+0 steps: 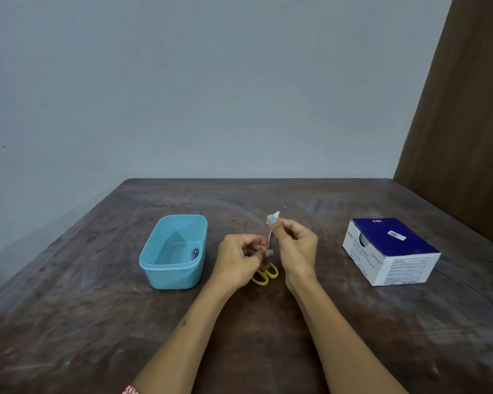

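Tabletop view, left to right. A light-blue rectangular plastic tub [172,251] stands on the dark brown wooden table [97,322], with a few small metal items [195,253] in its near right corner; they are too small to identify.

Just right of the tub, the left hand [238,261] is raised above the table, its fingers curled and pinching the lower end of a small thin white sachet [275,215]. The sachet is in the air between the two hands, above a pair of yellow-handled scissors [265,275] lying on the table. The right hand [296,250] pinches the sachet's upper end between thumb and fingertips.

Well apart to the right sits a blue-and-white cardboard box of alcohol swabs [390,251].

Probable step: tearing the sachet open. Risks: an uneven pull may rip it crookedly, or the contents may slip out and fall onto the unclean table.
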A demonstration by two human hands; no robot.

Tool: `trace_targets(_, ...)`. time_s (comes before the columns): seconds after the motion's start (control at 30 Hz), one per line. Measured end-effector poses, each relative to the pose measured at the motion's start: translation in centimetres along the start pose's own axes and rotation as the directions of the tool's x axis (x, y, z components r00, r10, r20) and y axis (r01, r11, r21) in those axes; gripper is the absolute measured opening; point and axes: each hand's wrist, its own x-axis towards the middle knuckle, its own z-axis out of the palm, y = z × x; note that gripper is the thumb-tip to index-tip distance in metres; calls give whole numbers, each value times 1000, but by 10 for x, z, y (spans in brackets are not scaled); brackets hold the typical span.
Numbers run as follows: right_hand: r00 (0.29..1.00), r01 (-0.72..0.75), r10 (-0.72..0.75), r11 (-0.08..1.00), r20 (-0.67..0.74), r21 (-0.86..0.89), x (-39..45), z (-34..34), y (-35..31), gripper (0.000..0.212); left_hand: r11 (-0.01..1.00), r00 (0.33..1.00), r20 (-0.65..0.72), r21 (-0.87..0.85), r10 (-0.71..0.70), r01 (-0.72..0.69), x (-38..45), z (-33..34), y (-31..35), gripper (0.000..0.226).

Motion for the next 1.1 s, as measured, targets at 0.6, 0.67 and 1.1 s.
trace_targets(0.6,991,-50,53,998,120,-30,-5,0,0,13,1000,992,-120,2,23,-23,-2,1,0,22)
trace_targets(0.67,987,-56,66,996,148,-66,-6,0,0,13,997,984,-170,60,59,-50,-2,1,-1,24)
trace_targets(1.1,972,-108,112,994,205,-32,-6,-1,0,8,999,989,-145,-31,30,-35,2,-2,-3,23)
